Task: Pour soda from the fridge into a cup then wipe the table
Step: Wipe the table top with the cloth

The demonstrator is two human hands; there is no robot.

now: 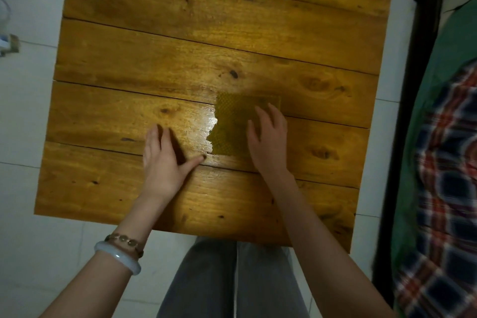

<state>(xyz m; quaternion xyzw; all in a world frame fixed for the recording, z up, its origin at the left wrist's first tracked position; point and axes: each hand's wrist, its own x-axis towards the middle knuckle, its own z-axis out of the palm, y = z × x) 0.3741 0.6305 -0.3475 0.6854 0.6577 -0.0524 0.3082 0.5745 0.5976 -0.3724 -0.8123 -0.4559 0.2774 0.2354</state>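
Note:
A yellow-green textured cloth [232, 121] lies flat on the wooden plank table [180, 41], near its middle. My right hand [268, 142] rests palm down on the cloth's right part, fingers spread and pressing it to the wood. My left hand [165, 157] lies flat on the bare wood just left of the cloth, fingers apart, the thumb reaching toward the cloth's lower left corner. A glossy wet-looking patch shines on the wood between the two hands. No cup or soda is in view.
White tiled floor [31, 116] surrounds the table. A dark bed frame [413, 111] with green bedding and a plaid blanket [444, 188] runs along the right side. A small object [10, 44] sits on the floor at far left. My grey-trousered legs [206, 279] stand at the table's near edge.

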